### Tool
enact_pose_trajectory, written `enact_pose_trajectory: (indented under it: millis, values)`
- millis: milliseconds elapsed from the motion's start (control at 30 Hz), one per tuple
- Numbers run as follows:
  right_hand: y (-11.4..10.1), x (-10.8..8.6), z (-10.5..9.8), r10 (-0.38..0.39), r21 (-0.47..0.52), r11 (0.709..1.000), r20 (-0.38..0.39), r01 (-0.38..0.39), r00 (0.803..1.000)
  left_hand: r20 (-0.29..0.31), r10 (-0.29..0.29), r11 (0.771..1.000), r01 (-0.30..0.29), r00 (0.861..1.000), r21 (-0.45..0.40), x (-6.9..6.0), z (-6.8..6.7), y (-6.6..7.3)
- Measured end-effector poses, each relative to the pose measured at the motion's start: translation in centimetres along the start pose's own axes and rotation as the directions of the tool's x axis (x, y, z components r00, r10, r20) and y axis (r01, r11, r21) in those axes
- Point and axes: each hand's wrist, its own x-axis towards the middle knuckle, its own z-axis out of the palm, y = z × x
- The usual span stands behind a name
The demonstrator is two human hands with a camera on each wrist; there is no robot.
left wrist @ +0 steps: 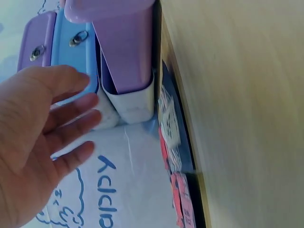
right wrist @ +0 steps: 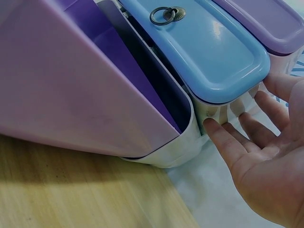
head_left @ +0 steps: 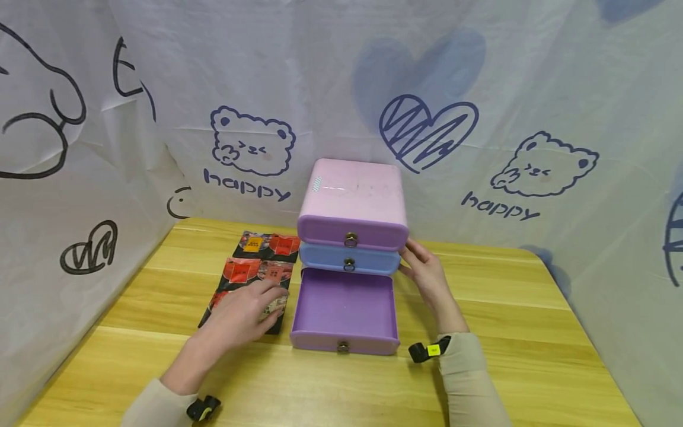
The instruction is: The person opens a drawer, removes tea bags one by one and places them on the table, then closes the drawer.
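A small three-tier drawer cabinet (head_left: pixel 354 190) with a pink top stands against the backdrop. Its bottom purple drawer (head_left: pixel 344 308) is pulled out, and nothing lies in it. The blue middle drawer (head_left: pixel 322 257) and the purple top drawer (head_left: pixel 325 230) are closed, each with a metal ring pull. My right hand (right wrist: pixel 266 137) touches the cabinet's right side with spread fingertips, beside the blue drawer. Over the packets (head_left: pixel 240 271) left of the cabinet, my left hand (head_left: pixel 240 314) hovers with loosely bent fingers and holds nothing. It hides some of the packets.
The wooden table (head_left: pixel 512 332) carries the cabinet and the packets. A white cloth (head_left: pixel 331 71) printed with bears and hearts hangs behind, and cloth also borders the left and right sides. Dark cameras (head_left: pixel 204 408) sit at both wrists.
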Motion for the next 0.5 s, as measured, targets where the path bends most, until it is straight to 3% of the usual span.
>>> enact_pose_trajectory:
  millis: [133,233,333,500]
  values:
    - [-0.1,-0.1,0.0,0.002,0.005,1.000,-0.006,-0.002,1.000,-0.072,0.075,0.997,-0.076,0.995,-0.004,0.5,-0.1,0.9]
    - [-0.1,0.0,0.0,0.005,-0.001,1.000,-0.005,-0.005,1.000,-0.120,0.149,0.988,-0.151,0.982,-0.011,0.8,0.0,1.6]
    - [-0.1,0.0,0.0,0.005,-0.009,1.000,-0.001,-0.005,1.000,-0.169,0.231,0.971,-0.237,0.958,-0.014,1.1,0.2,2.4]
    - [0.0,-0.1,0.0,0.006,-0.021,1.000,0.002,-0.006,1.000,-0.241,0.349,0.932,-0.363,0.905,-0.014,1.5,0.8,3.7]
